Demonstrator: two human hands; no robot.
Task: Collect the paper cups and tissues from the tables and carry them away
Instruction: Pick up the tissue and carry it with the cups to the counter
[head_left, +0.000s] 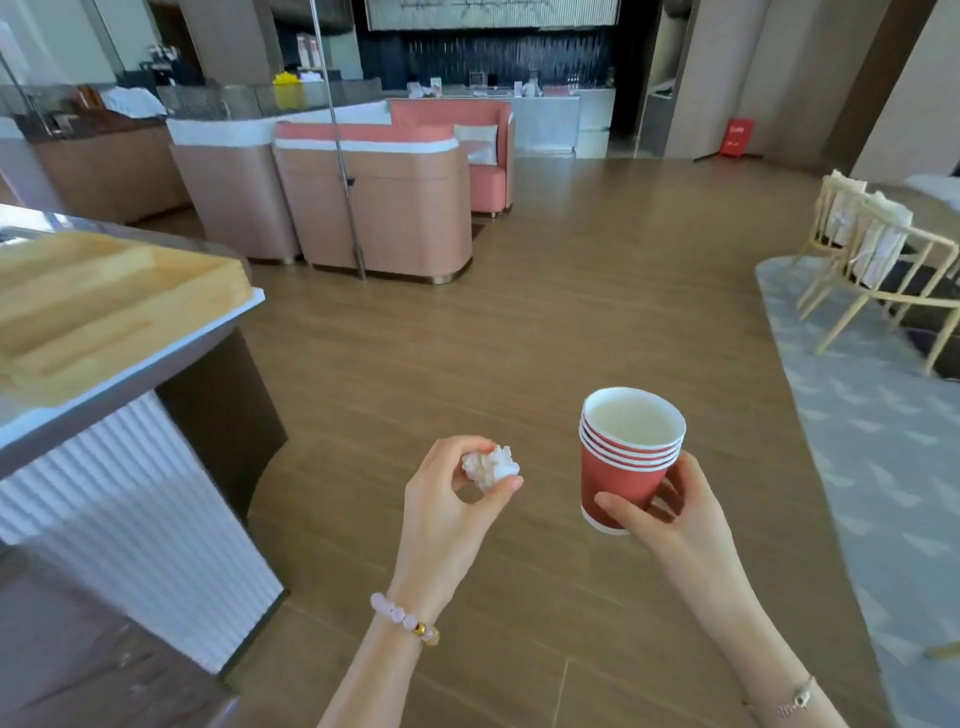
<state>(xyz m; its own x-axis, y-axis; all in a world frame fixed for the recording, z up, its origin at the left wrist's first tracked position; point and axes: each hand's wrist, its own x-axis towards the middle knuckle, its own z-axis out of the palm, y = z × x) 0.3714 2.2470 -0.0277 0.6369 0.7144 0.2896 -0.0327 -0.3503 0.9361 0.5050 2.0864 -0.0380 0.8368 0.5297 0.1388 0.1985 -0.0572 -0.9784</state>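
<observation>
- The left hand (452, 499) pinches a crumpled white tissue ball (491, 466) between the thumb and the curled fingers.
- The right hand (670, 509) grips a nested stack of red paper cups with white rims (623, 467). The thumb lies across the front wall of the lowest cup, and the fingers wrap behind it.
- The stack is close to upright with its mouth up, and the pale inside of the top cup is visible.
- The two hands are held apart. The tissue ball is to the left of the stack and does not touch it.
- Both items are carried in the air above the brown wood-plank floor (519, 322), not set on any counter.
- A bracelet of pale pink beads with a gold bead (405, 618) sits on the left wrist. A thin chain bracelet (797, 699) sits on the right wrist.
- At the left of the view, a counter with a white ribbed front (130, 493) carries a light wooden tray (104, 306) close to its near right corner.
- Farther back, pink upholstered booth seats (374, 208) stand on the floor.
- At the right, light wooden chairs (872, 260) stand on a grey patterned rug (883, 441).
</observation>
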